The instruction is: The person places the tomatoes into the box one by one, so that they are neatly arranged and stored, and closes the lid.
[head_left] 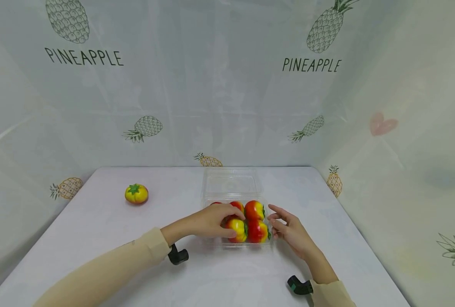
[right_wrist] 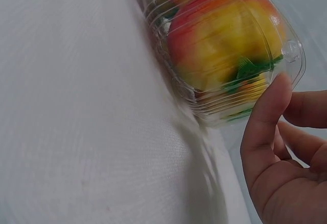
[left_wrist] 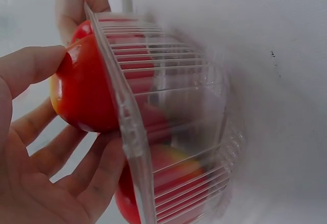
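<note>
A clear plastic clamshell box (head_left: pixel 250 246) stands on the table with its lid (head_left: pixel 231 183) tipped back. Several red-and-yellow persimmons, such as the one at the front right (head_left: pixel 257 231), sit inside. My left hand (head_left: pixel 212 221) reaches over the box's left side and grips the front-left persimmon (head_left: pixel 237 229) between thumb and fingers. In the left wrist view that persimmon (left_wrist: pixel 89 91) bulges above the rim. At the box's right side is my right hand (head_left: pixel 293 236), fingers loosely bent. The right wrist view has its thumb (right_wrist: pixel 278 94) right at the rim.
One more persimmon (head_left: pixel 136 194), yellow with a green calyx, lies at the back left of the white table (head_left: pixel 166 187). Black camera mounts (head_left: pixel 178 255) sit on both wrists. A pineapple-printed curtain (head_left: pixel 227 85) hangs behind and at the sides.
</note>
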`<state>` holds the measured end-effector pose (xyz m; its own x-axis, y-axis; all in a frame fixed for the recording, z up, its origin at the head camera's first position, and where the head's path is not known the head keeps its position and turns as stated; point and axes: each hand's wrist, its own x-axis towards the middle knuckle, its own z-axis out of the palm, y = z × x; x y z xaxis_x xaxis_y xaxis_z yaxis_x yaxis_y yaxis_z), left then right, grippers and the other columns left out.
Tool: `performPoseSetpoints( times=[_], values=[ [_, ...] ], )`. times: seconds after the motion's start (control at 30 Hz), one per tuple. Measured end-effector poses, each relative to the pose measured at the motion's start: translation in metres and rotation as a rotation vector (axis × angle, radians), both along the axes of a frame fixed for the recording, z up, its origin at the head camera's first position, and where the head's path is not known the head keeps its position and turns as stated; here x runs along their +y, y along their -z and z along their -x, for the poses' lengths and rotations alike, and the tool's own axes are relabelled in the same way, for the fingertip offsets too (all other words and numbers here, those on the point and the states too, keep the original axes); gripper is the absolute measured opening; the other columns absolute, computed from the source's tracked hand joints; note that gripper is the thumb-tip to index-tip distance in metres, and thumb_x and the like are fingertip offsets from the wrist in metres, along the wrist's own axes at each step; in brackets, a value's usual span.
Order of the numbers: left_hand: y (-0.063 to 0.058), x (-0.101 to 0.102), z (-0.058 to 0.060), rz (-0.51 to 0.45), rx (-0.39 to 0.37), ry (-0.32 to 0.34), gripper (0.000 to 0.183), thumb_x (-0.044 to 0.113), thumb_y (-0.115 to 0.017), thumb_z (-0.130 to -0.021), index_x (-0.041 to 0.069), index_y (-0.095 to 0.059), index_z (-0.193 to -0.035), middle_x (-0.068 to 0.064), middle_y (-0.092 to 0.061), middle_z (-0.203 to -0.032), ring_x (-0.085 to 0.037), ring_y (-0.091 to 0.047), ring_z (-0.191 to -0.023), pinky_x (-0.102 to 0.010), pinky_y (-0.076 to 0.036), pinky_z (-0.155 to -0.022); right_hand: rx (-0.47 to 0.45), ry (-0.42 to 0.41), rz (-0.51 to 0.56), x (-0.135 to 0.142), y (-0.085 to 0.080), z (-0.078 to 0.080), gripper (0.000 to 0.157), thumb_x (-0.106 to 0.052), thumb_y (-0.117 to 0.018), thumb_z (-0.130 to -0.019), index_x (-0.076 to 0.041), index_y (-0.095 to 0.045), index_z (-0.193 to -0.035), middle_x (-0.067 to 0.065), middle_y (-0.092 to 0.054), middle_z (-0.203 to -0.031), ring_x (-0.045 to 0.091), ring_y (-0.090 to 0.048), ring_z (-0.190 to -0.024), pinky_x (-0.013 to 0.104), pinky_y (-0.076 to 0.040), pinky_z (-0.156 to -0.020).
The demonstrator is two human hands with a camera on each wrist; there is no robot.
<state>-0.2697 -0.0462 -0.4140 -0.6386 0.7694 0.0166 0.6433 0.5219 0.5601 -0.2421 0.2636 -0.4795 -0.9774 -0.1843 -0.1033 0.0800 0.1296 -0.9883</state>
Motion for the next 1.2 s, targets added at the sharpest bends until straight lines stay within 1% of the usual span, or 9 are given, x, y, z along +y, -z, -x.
performPoseSetpoints(
  times=[0.13, 0.43, 0.6, 0.87, 1.03, 1.2],
  values=[
    [0.003, 0.000, 0.000, 0.001, -0.012, -0.011, 0.036, 0.032, -0.079, -0.096, 0.028, -0.068, -0.130, 0.014, -0.066, -0.125, -0.006, -0.058, -0.115, -0.025, -0.054, -0.102, 0.003, -0.003, 0.002, -0.001, -0.001, 0.000, 0.058, -0.013, -0.059, -0.109, -0.010, -0.039, -0.164, 0.019, -0.050, -0.130, 0.018, -0.057, -0.081, 0.020, -0.058, -0.073],
    [0.005, 0.003, -0.002, -0.002, -0.002, -0.024, 0.036, 0.033, -0.078, -0.097, 0.029, -0.070, -0.132, 0.011, -0.064, -0.133, -0.009, -0.057, -0.122, -0.028, -0.053, -0.105, 0.003, 0.001, -0.004, -0.001, -0.001, 0.000, 0.057, -0.013, -0.058, -0.110, -0.012, -0.040, -0.164, 0.020, -0.049, -0.131, 0.018, -0.056, -0.082, 0.020, -0.057, -0.074],
    [0.008, 0.004, -0.003, -0.012, 0.000, -0.028, 0.037, 0.034, -0.078, -0.097, 0.029, -0.070, -0.132, 0.010, -0.062, -0.131, -0.009, -0.057, -0.120, -0.027, -0.055, -0.102, -0.002, 0.002, -0.005, -0.001, -0.002, 0.000, 0.057, -0.013, -0.058, -0.110, -0.012, -0.040, -0.164, 0.021, -0.049, -0.132, 0.018, -0.056, -0.082, 0.020, -0.057, -0.074],
    [0.014, 0.005, -0.003, 0.012, 0.006, -0.053, 0.039, 0.038, -0.077, -0.097, 0.031, -0.070, -0.135, 0.010, -0.064, -0.129, -0.008, -0.057, -0.118, -0.024, -0.055, -0.097, 0.002, -0.006, -0.009, -0.002, -0.002, 0.000, 0.057, -0.014, -0.058, -0.110, -0.012, -0.039, -0.164, 0.020, -0.048, -0.132, 0.018, -0.057, -0.081, 0.019, -0.057, -0.074],
    [0.014, 0.006, -0.005, 0.021, 0.001, -0.067, 0.041, 0.038, -0.077, -0.097, 0.030, -0.070, -0.137, 0.008, -0.065, -0.129, -0.010, -0.057, -0.118, -0.026, -0.056, -0.098, 0.003, -0.002, -0.012, -0.002, -0.001, 0.000, 0.057, -0.013, -0.058, -0.110, -0.011, -0.039, -0.164, 0.020, -0.049, -0.131, 0.018, -0.057, -0.081, 0.019, -0.057, -0.074],
    [0.019, 0.008, -0.005, 0.018, 0.023, -0.064, 0.041, 0.039, -0.078, -0.097, 0.031, -0.070, -0.136, 0.009, -0.064, -0.125, -0.010, -0.056, -0.116, -0.028, -0.054, -0.098, 0.000, 0.001, -0.013, -0.001, 0.000, 0.001, 0.056, -0.012, -0.057, -0.110, -0.013, -0.040, -0.164, 0.020, -0.049, -0.131, 0.018, -0.057, -0.082, 0.020, -0.057, -0.074]
  ],
)
